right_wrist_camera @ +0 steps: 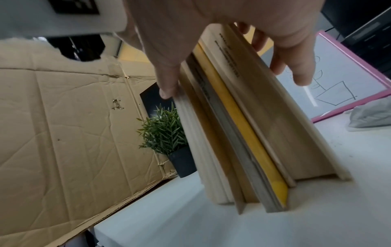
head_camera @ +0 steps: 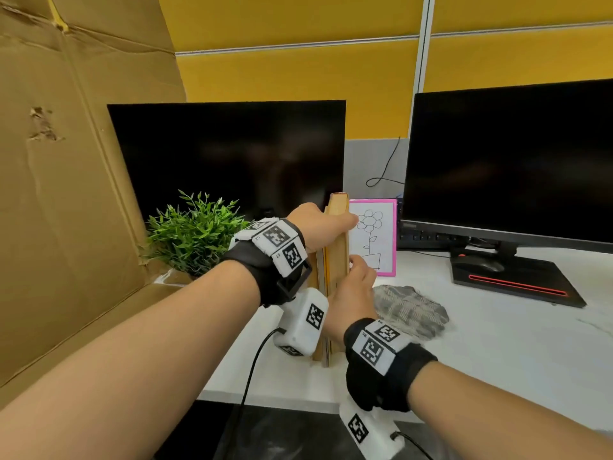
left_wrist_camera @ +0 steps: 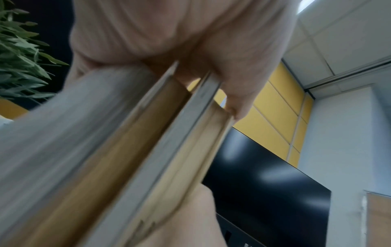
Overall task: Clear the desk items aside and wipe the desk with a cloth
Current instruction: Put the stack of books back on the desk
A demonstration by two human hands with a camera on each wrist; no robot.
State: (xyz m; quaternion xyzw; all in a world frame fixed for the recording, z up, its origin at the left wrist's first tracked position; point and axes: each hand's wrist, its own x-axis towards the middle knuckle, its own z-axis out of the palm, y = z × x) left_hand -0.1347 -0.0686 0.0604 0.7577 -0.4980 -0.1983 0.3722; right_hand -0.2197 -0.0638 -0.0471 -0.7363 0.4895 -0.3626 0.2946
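Several books (head_camera: 336, 257) stand upright in a stack on the white desk (head_camera: 497, 360), spines toward me. My left hand (head_camera: 323, 224) grips the stack over its top edge, fingers curled down the far side. My right hand (head_camera: 353, 283) holds the stack lower down. In the right wrist view, the thumb (right_wrist_camera: 167, 86) lies on the left cover and the fingers (right_wrist_camera: 300, 78) on the right cover of the books (right_wrist_camera: 243, 125). A crumpled grey cloth (head_camera: 409, 310) lies on the desk just right of the books. The left wrist view is blurred and filled by the books (left_wrist_camera: 148, 150).
A potted green plant (head_camera: 195, 234) stands left of the books in front of a dark monitor (head_camera: 232, 161). Behind the books leans a pink-framed flower drawing (head_camera: 378, 237). A second monitor (head_camera: 510, 161) with its stand is at the right. Cardboard (head_camera: 66, 194) walls off the left side.
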